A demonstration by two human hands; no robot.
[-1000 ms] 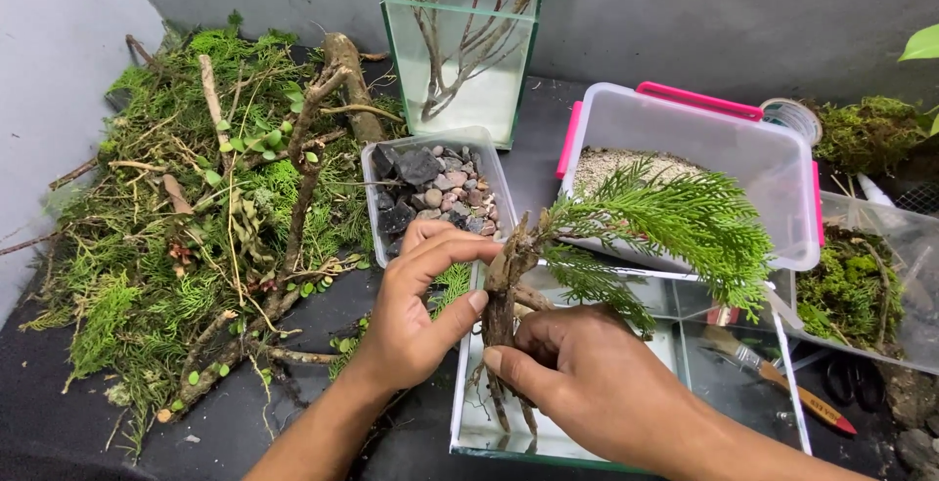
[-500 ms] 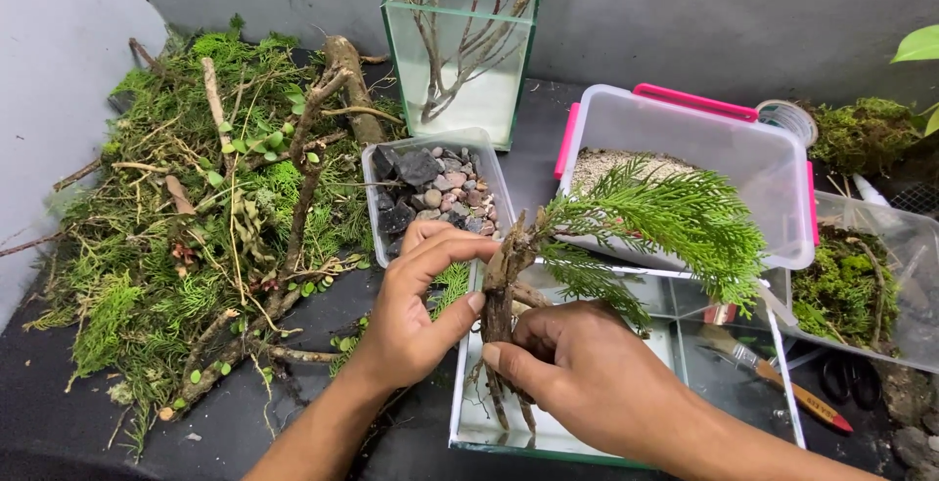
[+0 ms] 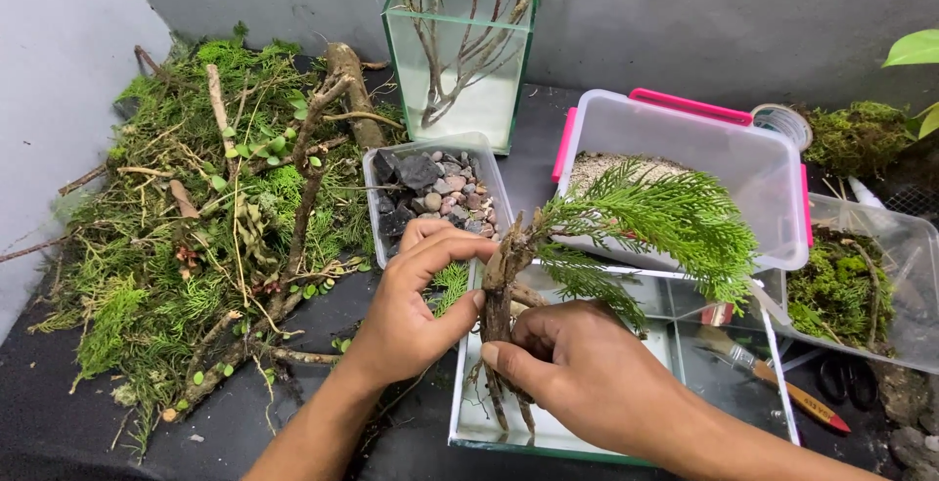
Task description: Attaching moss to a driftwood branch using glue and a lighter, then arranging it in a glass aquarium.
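- Two hands meet at the centre of my view, both on one piece of driftwood [image 3: 499, 290] that stands nearly upright over a shallow glass tank [image 3: 626, 442].
- My left hand [image 3: 416, 310] grips the wood from the left, its thumb pressed against the wood and its fingers curled over the top.
- My right hand [image 3: 577, 369] clasps the lower part of the wood from the right, thumb in front, fingers wrapped behind.
- The wood's thin roots hang below the hands into the tank; a green conifer sprig [image 3: 655, 222] fans out to the right from its top.
- Just behind the left hand I see a small clear tub of pebbles [image 3: 430, 188], grey and pinkish.
- Behind the sprig stands a clear plastic box with pink clips [image 3: 685, 163], with sand inside.
- At the back, a tall glass tank [image 3: 460, 75] holds bare branches.
- At left, a heap of moss and twigs [image 3: 205, 227] lies on the dark table [image 3: 293, 442].
- At right, a clear tray of moss [image 3: 861, 285] sits near a brush [image 3: 778, 383] that lies beside the shallow tank.
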